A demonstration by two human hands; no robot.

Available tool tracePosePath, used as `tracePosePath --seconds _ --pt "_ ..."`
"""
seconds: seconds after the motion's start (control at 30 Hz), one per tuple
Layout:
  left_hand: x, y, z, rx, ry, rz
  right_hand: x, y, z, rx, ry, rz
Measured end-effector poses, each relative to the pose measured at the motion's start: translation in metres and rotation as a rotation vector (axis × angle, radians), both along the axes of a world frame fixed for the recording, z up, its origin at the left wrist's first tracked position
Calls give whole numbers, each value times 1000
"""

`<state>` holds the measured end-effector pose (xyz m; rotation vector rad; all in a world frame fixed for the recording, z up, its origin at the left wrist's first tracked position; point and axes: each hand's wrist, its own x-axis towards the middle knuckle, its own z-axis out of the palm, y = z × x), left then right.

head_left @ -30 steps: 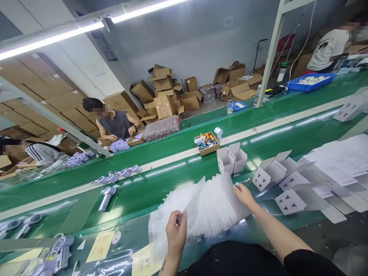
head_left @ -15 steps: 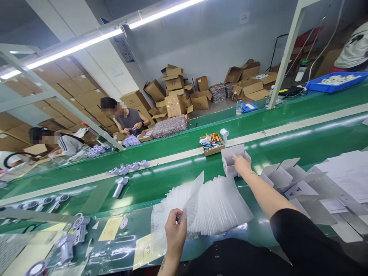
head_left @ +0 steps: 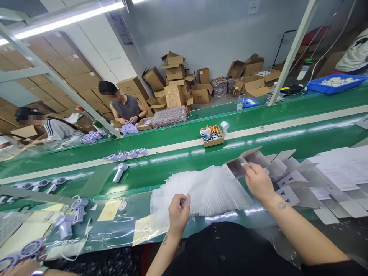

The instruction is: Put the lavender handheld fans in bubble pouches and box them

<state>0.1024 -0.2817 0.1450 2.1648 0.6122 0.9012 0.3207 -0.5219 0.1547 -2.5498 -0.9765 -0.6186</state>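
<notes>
My left hand [head_left: 178, 214] is closed in a pinch on the corner of a clear bubble-wrap bag from the fanned stack of bubble-wrap bags [head_left: 212, 189] lying on the green bench edge. My right hand [head_left: 258, 182] is closed on an open white carton box [head_left: 244, 163], which it holds tilted and lifted just above the right end of the stack.
Several more open white cartons [head_left: 290, 180] and white paper sheets [head_left: 342, 168] lie to the right. Small hand-held fans [head_left: 120, 171] ride the green conveyor [head_left: 184, 157]. A cardboard tray of tools [head_left: 212, 136] sits behind it. Other people work at the far left side.
My right hand reached out to the white box on the belt, gripped it and drew it back over the bag stack. My left hand kept its pinch on the bag.
</notes>
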Motion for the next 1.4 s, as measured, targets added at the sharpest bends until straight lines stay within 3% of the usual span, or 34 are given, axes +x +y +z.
tracePosePath --seconds 0.17,0.3,0.5,0.83,1.17,1.27,1.4 --pt "1 2 0 38 1 -85 -38 -37 -35 -114 3 9" --pt "2 2 -3 58 -2 -183 -42 -37 -52 -223 96 0" --pt "0 5 0 153 -40 -267 -31 -15 -60 -159 230 -72" --pt "-11 18 -4 77 -40 -188 0 -10 -73 -82 213 -159" --pt "-6 8 -3 99 -17 -144 33 -8 -79 -130 125 -193" --pt "-3 4 -2 189 -23 -117 39 -13 -81 -112 113 -217" --pt "8 3 -11 559 92 -119 42 -20 -85 -102 114 -206"
